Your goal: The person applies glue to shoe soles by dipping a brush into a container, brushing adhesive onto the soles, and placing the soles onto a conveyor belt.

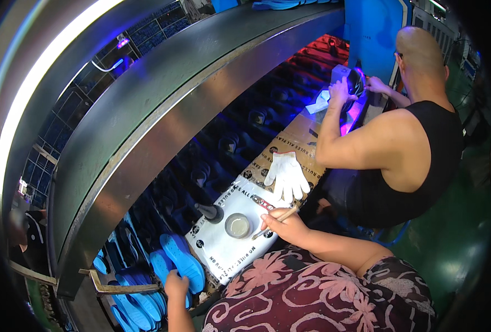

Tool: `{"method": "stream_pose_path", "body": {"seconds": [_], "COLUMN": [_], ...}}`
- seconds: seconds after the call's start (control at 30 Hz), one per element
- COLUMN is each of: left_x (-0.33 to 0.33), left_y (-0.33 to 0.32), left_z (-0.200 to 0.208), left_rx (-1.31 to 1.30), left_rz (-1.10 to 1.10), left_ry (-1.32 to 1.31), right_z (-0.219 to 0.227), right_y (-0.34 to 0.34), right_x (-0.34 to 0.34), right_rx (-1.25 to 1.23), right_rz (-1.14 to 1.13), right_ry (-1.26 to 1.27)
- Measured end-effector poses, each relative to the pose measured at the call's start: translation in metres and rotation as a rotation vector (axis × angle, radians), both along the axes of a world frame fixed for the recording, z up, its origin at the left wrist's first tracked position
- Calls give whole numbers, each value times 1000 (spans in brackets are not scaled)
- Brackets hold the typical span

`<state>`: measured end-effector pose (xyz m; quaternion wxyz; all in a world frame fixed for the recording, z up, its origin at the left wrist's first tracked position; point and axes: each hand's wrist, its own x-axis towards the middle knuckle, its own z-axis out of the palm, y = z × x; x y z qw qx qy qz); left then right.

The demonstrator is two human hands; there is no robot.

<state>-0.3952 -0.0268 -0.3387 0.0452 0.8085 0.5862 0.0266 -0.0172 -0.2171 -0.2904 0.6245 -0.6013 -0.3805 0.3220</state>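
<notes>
Her right hand (283, 224) pinches a thin wooden brush handle (276, 221) just beside a small round tin of pale glue (237, 226) on the white printed cardboard sheet (223, 254). Her left hand (177, 286) closes its fingers on a blue foam shoe sole (183, 260) on the conveyor. A white knitted glove (287, 176) lies nearby.

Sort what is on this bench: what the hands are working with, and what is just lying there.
In use:
- thin brush, gripped in the right hand
- small round pot, beside the brush tip
- blue shoe soles, under the left hand

Lying about:
- white glove
- dark upright bottle
</notes>
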Motion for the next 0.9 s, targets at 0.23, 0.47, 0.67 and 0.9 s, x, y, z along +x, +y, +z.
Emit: {"method": "stream_pose_path", "body": {"seconds": [0.23, 0.47, 0.67, 0.9], "left_x": [15, 6, -7, -29], "left_y": [-8, -16, -38, -35], "left_z": [5, 1, 7, -17], "left_rx": [-75, -568, -1161, -1359], "left_rz": [40, 288, 488, 370], "left_ry": [155, -1069, -1378, -1344], "right_z": [5, 6, 0, -32], "right_y": [9, 27, 77, 96], "right_x": [-20, -4, -15, -24], "right_rx": [-152, -80, 46, 6], "right_rz": [34, -95, 36, 88], "right_ry": [-63, -121, -553, -815]}}
